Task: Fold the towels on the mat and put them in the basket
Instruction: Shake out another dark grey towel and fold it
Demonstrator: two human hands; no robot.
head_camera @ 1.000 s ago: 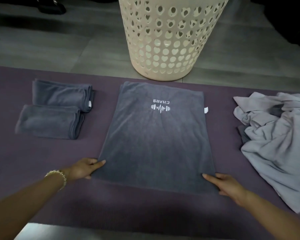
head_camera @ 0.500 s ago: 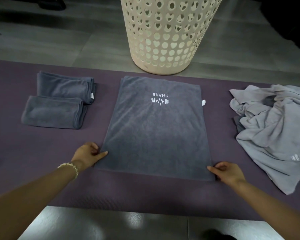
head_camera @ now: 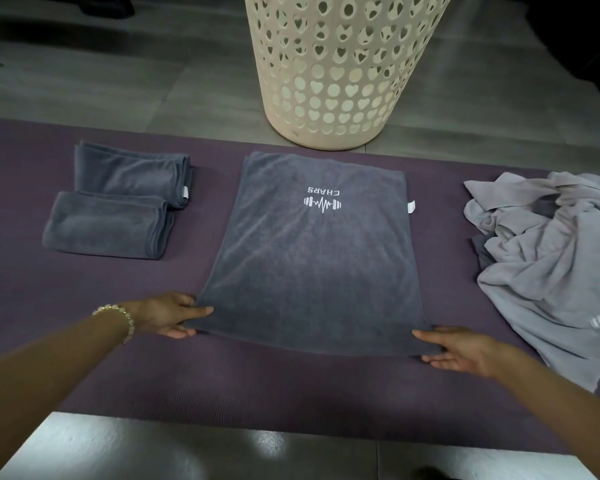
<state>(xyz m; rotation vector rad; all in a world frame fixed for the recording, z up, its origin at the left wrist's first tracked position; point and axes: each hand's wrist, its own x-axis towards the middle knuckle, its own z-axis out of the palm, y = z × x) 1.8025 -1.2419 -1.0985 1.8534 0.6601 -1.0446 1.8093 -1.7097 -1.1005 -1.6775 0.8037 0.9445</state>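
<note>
Head view, towel in hand: a dark grey towel [head_camera: 309,265] lies flat at the centre of the frame on the purple mat [head_camera: 291,386], with its printed logo [head_camera: 322,200] near the far edge
Key relation: the towel stretches up the frame from the fingers, its long axis running from the near edge toward the basket [head_camera: 340,81] at top centre; each hand is at its own near corner, neither one nearer
Left hand [head_camera: 167,318]: pinches the lower-left corner, fingers on top, thumb beneath, the edge slightly raised
Right hand [head_camera: 461,348]: grips the lower-right corner in the same way
Likely step: carrying the near edge up-frame onto the far edge to halve the length
Textures: soft, matte terry that looks limp; the mat is finely ribbed; the basket is cream rigid plastic, tapered, pierced with heart-shaped holes
Elsewhere: two folded towels [head_camera: 118,202] lie at upper left, and a crumpled light grey pile [head_camera: 547,271] at right
</note>
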